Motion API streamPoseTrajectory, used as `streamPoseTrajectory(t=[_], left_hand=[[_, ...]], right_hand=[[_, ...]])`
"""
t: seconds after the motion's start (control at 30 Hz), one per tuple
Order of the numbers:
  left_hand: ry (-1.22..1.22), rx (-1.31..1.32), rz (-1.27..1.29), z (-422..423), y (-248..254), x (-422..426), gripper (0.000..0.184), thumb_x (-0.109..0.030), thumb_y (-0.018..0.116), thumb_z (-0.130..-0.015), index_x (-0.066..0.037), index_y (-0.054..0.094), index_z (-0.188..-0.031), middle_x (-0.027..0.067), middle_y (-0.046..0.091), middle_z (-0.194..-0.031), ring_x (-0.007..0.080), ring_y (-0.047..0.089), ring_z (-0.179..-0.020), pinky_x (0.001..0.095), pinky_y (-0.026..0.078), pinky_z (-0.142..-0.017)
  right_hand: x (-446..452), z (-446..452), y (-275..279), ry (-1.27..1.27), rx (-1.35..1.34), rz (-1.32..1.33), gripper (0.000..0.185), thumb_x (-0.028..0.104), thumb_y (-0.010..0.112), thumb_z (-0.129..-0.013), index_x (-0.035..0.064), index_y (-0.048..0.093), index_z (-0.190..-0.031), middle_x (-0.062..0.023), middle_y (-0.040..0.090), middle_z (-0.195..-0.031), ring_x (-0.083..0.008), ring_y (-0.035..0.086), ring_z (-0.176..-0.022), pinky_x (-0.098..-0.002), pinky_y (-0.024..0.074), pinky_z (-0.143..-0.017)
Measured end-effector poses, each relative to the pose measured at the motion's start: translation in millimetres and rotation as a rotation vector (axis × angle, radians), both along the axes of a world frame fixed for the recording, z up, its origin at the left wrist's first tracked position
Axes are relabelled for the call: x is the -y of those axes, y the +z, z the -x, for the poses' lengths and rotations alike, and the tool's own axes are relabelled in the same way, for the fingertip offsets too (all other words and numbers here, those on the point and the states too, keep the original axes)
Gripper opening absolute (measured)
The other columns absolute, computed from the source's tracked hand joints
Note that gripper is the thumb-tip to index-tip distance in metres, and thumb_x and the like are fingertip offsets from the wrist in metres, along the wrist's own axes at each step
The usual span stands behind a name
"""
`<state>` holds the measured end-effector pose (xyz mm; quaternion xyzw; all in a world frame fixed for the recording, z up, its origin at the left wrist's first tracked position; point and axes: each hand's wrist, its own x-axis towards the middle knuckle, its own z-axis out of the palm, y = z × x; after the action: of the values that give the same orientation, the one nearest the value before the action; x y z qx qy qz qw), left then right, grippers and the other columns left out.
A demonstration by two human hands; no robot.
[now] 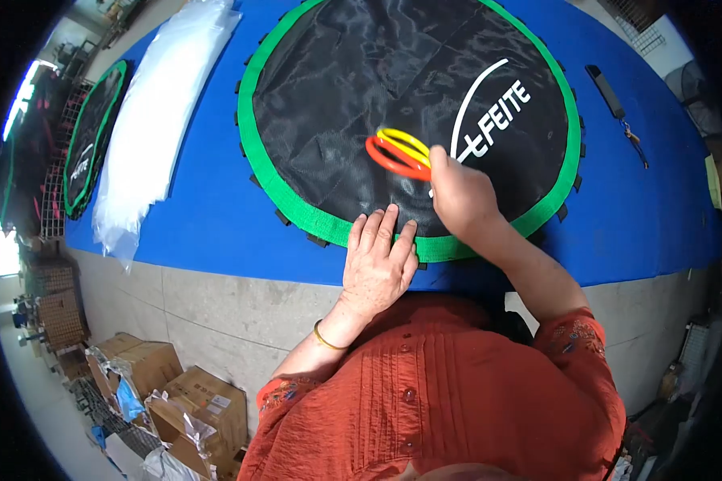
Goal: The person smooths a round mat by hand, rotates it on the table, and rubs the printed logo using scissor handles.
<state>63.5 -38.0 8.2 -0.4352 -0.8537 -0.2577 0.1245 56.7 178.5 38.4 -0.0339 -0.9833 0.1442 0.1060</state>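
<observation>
R hand (463,196) grips red-yellow loops (401,168) over the mat (329,96), flat on blue table (204,192); L hand (379,260), fingers slightly apart, rests on it. Trim (247,120) on (logo (501,118) too); what's left, can't tell.

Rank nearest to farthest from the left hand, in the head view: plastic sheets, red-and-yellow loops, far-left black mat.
1. Red-and-yellow loops: ahead, in the right hand.
2. Plastic sheets: to the left.
3. Far-left mat: beyond the sheets.

Two hands (379,271) and two loops (399,167) at centre; one bracelet (326,337); two mats (337,96) on one table (642,216).
</observation>
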Motion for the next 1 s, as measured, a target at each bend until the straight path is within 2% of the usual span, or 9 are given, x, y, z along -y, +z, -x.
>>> streamPoseTrajectory(t=[0.17,0.27,0.47,0.57,0.67,0.87,1.0], left_hand=[[-0.011,0.005,0.025,0.5,-3.6,1.6,0.043,-0.021,0.073,-0.092,-0.006,0.073,-0.132,0.0242,0.059,-0.148,0.0413,0.057,-0.133,0.0583,0.042,-0.117],[-0.011,0.011,0.029,0.9,-4.9,0.9,0.043,-0.021,0.073,-0.092,-0.007,0.072,-0.133,0.0241,0.060,-0.147,0.0414,0.057,-0.133,0.0583,0.042,-0.117],[0.006,-0.001,0.002,0.0,-3.3,-0.5,0.043,-0.016,0.074,-0.090,-0.008,0.073,-0.131,0.0221,0.062,-0.145,0.0409,0.058,-0.131,0.0585,0.044,-0.115],[-0.009,-0.005,0.025,0.6,-4.7,1.5,0.045,-0.023,0.073,-0.093,-0.007,0.072,-0.135,0.0236,0.060,-0.145,0.0417,0.057,-0.134,0.0595,0.041,-0.118],[-0.010,0.004,0.031,0.7,-1.2,1.2,0.042,-0.016,0.074,-0.089,-0.007,0.073,-0.130,0.0219,0.062,-0.146,0.0406,0.058,-0.132,0.0582,0.045,-0.115],[-0.001,-0.009,0.008,0.3,-3.1,-0.9,0.043,-0.016,0.075,-0.088,-0.007,0.073,-0.130,0.0217,0.062,-0.146,0.0401,0.058,-0.131,0.0584,0.044,-0.115],[0.003,-0.008,0.002,0.8,-4.0,-1.1,0.043,-0.016,0.075,-0.088,-0.008,0.073,-0.130,0.0217,0.062,-0.146,0.0404,0.058,-0.133,0.0586,0.044,-0.115]], right_hand=[[17.2,-52.4,8.1,0.043,0.058,-0.008,0.010,0.006,0.060,-0.096,0.0046,0.056,-0.106,-0.0161,0.069,-0.083,-0.0370,0.075,-0.073,-0.0467,0.0598,-0.061],[10.8,-45.1,-3.0,0.059,-0.052,0.018,0.011,0.006,0.060,-0.096,0.0045,0.056,-0.106,-0.0157,0.069,-0.083,-0.0361,0.075,-0.072,-0.0459,0.0596,-0.060],[6.9,-29.0,-1.5,0.044,-0.047,-0.004,0.011,0.006,0.059,-0.097,0.0052,0.054,-0.106,-0.0160,0.069,-0.085,-0.0360,0.074,-0.072,-0.0454,0.0596,-0.060],[12.4,-58.2,3.6,0.081,0.011,0.002,0.010,0.006,0.059,-0.097,0.0048,0.054,-0.106,-0.0164,0.069,-0.087,-0.0366,0.075,-0.073,-0.0460,0.0599,-0.061],[16.4,-71.2,5.9,0.041,0.075,-0.011,0.009,0.006,0.058,-0.098,0.0044,0.054,-0.105,-0.0168,0.069,-0.087,-0.0377,0.075,-0.074,-0.0471,0.0599,-0.062],[8.5,-36.5,-4.1,0.041,-0.049,0.043,0.008,0.006,0.058,-0.098,0.0045,0.054,-0.104,-0.0166,0.070,-0.086,-0.0391,0.074,-0.074,-0.0475,0.0599,-0.062],[12.5,-49.4,3.3,0.055,-0.008,-0.022,0.008,0.007,0.060,-0.098,0.0056,0.054,-0.104,-0.0151,0.069,-0.084,-0.0350,0.075,-0.073,-0.0453,0.0599,-0.061]])
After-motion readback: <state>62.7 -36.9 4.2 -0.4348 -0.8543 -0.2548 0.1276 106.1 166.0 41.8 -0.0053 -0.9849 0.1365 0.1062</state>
